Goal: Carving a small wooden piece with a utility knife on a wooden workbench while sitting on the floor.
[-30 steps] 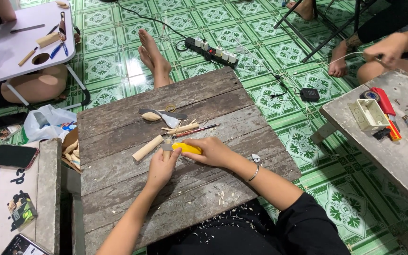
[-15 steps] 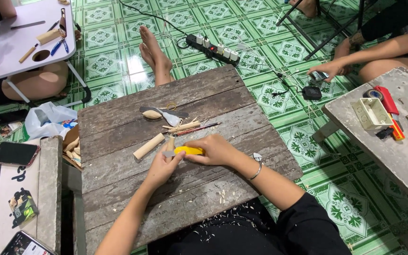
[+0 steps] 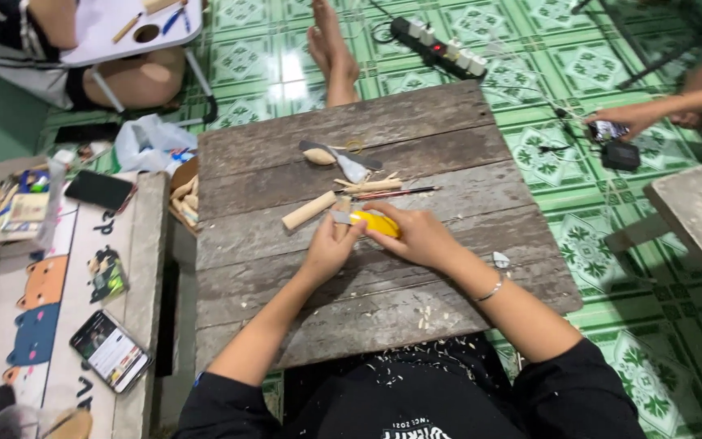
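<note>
Right hand [image 3: 420,237]: closed around the yellow knife handle [image 3: 377,223], near the middle of the wooden table [image 3: 448,162]; its short blade points toward 9 o'clock.
Left hand [image 3: 328,252]: fingers pressed together, pinching a small wood piece [image 3: 343,218] against the blade; the piece is mostly hidden.
Wooden stick [image 3: 309,210]: lies on the table just at 10 o'clock from the left hand, apart from it, tilted.
Pencil [image 3: 396,193]: thin, dark with a red part, lying at 12 o'clock from the yellow knife handle, beside some pale wood strips [image 3: 371,185].
Carved spoon shape [image 3: 319,156]: further at 12 o'clock, touching a grey blade-like tool [image 3: 351,165].
Shavings [image 3: 424,321]: scattered on the table edge at 6 o'clock and on the dark lap.
Phone [image 3: 110,351]: on the low side table [image 3: 144,268] at 8 o'clock, screen up.
Other person's hand [image 3: 623,122]: at 2 o'clock on the green tiled floor [image 3: 578,236], near a small black device [image 3: 619,155].
</note>
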